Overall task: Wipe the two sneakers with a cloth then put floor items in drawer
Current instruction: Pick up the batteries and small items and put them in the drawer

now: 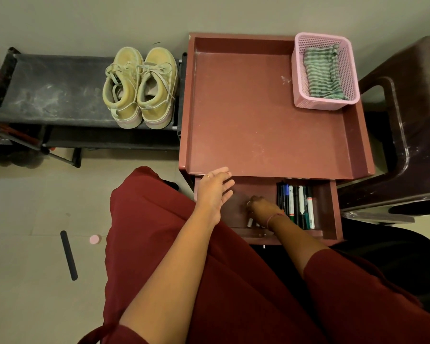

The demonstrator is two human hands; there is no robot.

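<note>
The right hand (260,207) is down in the open drawer (329,212) with fingers curled on something small, the left hand (215,192) has loose straight fingers, and the pens' (297,207) labels are too small to read.

Lighting: dim, warm, diffuse indoor light; soft shadows, deepest at 3 to 4 o'clock. Glare: none; faint sheen on cabinet top (258,108). Focus: sharp centrally, slightly soft in the dark drawer (329,207). Distortion: wide-angle bowing of straight edges toward 9 and 3 o'clock.
</note>
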